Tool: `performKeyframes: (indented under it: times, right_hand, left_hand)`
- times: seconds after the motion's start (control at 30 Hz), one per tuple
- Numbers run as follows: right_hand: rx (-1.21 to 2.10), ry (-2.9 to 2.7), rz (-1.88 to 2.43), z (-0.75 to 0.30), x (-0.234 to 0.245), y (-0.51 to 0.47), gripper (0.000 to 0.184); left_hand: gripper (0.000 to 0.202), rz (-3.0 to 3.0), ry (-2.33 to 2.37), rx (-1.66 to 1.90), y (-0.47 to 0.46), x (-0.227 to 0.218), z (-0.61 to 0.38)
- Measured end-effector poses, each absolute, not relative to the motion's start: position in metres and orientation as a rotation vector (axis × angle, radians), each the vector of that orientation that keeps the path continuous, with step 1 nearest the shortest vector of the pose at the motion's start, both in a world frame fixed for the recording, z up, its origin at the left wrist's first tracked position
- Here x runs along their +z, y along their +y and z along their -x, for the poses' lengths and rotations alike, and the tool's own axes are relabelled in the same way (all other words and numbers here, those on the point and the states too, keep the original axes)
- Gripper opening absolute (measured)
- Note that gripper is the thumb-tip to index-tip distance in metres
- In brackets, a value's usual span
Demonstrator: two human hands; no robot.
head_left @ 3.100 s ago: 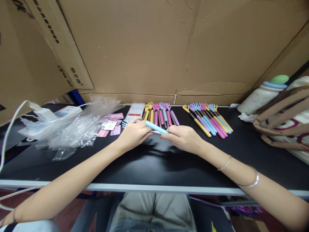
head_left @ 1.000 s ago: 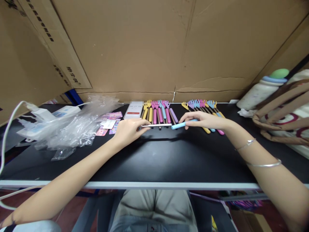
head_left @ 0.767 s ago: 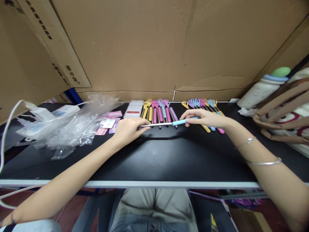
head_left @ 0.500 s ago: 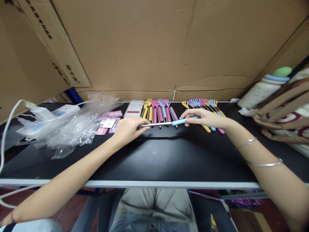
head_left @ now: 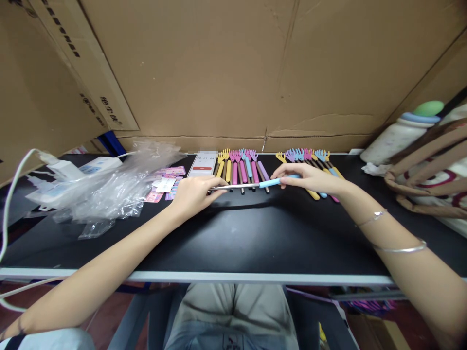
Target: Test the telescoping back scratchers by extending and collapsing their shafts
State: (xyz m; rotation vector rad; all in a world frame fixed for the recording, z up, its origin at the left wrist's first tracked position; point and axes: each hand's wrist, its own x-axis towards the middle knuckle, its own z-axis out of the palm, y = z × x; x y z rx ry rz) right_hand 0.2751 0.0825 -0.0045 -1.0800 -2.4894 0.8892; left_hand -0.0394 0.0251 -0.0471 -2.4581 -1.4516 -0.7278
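My left hand (head_left: 195,192) is closed on the head end of a telescopic back scratcher, whose thin metal rod (head_left: 239,185) is pulled out toward the right. My right hand (head_left: 310,176) pinches its light blue handle (head_left: 272,182). The scratcher hangs level just above the black table (head_left: 248,233). Behind it lie two rows of coloured back scratchers with hand-shaped heads, one row (head_left: 241,167) behind the rod and another (head_left: 319,163) partly hidden under my right hand.
A phone (head_left: 203,163) lies by the left row. Crumpled clear plastic bags (head_left: 109,187), small pink cards (head_left: 166,184) and a white power strip (head_left: 78,170) with a cable sit at the left. A bottle (head_left: 397,138) and a woven bag (head_left: 430,170) stand at the right. Cardboard walls (head_left: 219,73) close the back.
Three seconds ago the scratcher was collapsed between both hands close together. My right hand has since drawn the blue handle out to the right, extending the rod; in the last second little has moved.
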Motion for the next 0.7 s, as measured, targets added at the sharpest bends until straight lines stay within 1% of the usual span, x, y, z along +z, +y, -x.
performKeyframes:
  times: [0.7]
  right_hand:
    - [0.903,-2.529,1.059,-0.2718,-0.005,0.0805,0.032]
  left_hand:
    - [0.018,2.441,-1.442,-0.677,0.0246,-0.047,0.0401]
